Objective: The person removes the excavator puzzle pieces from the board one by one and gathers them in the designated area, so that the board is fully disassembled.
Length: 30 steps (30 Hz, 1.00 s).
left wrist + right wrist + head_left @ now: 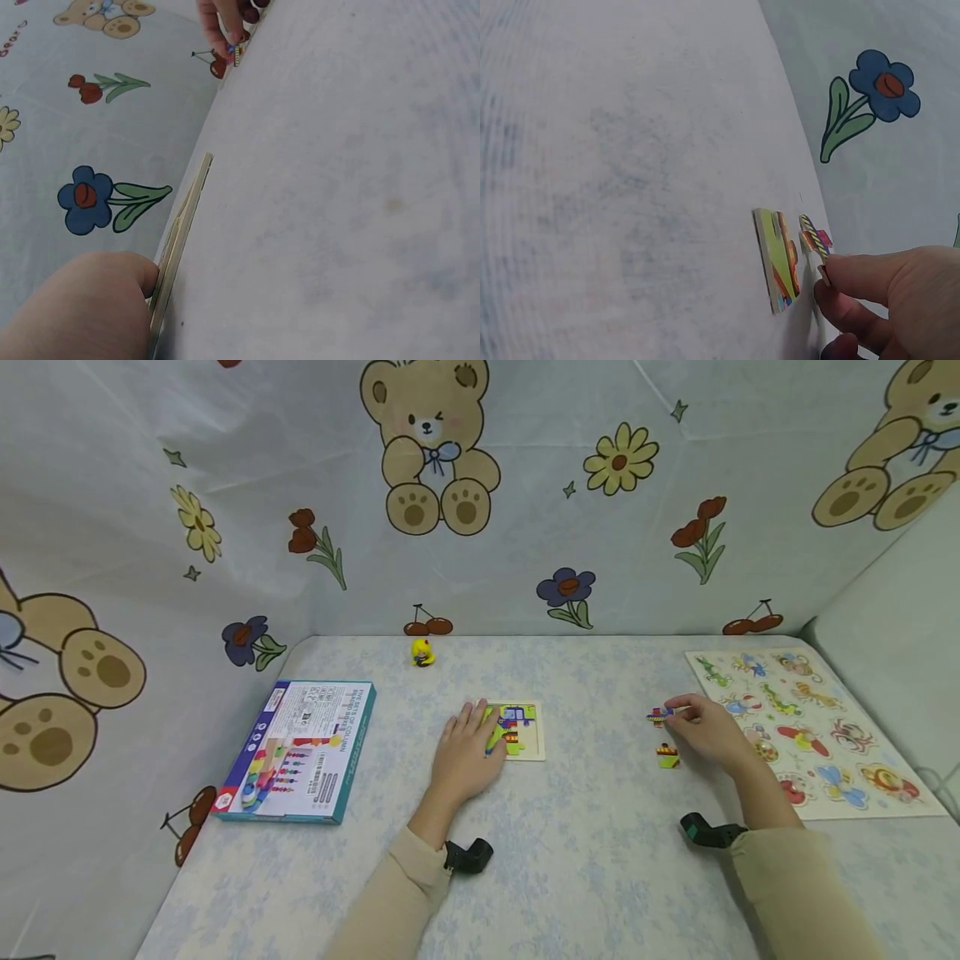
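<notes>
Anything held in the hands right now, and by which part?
Yes: the right hand pinches a small puzzle piece by its right end, as the head view shows it. The left hand rests on the puzzle board.

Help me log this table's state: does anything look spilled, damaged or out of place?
Nothing spilled or damaged stands out; one flat, multicoloured puzzle piece looks stray, lying loose apart from the rectangular wooden tray.

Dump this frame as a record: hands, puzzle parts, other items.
left hand: rests on puzzle board
right hand: pinches striped piece
loose piece: on table, nearer the person than striped piece
board state: partly filled, bare area visible
left side: flat box
far edge: yellow figurine
right side: picture sheet
</notes>
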Tool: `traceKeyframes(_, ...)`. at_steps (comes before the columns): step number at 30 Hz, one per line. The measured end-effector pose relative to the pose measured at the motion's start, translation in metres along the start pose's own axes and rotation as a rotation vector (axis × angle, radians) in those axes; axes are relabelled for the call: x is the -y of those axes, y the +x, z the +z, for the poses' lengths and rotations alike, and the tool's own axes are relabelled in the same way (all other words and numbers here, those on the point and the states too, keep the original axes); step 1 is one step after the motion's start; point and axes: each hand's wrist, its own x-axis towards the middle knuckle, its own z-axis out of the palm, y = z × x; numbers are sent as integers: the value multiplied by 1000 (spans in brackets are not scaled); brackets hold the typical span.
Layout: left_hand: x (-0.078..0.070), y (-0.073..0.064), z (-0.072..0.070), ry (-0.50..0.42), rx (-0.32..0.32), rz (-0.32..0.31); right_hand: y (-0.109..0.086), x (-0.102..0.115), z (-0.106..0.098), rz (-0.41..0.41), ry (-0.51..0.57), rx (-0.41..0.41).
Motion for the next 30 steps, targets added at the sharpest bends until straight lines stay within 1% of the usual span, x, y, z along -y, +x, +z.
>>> traceKeyframes(7,0,-1,-1,-2,3,-8,6,-1,3,-14,-75,-46)
traceKeyframes(10,0,-1,0,-2,5,-9,6,1,5,-22,-88,-60)
traceKeyframes(13,0,0,0,-2,4,-8,6,8,9,-68,-104,-96)
traceKeyframes(16,0,0,-1,-2,2,-9,7,24,17,-134,-99,-124)
traceKeyframes(19,0,0,-1,-1,0,-8,10,48,29,-188,-70,-100)
traceKeyframes(23,0,0,-2,-9,-7,-1,15,81,51,-221,-39,-25)
traceKeyframes(27,0,0,-2,-19,-4,-7,21,108,73,-262,-54,40)
traceKeyframes(30,0,0,-2,-13,1,-12,25,122,86,-303,-81,85)
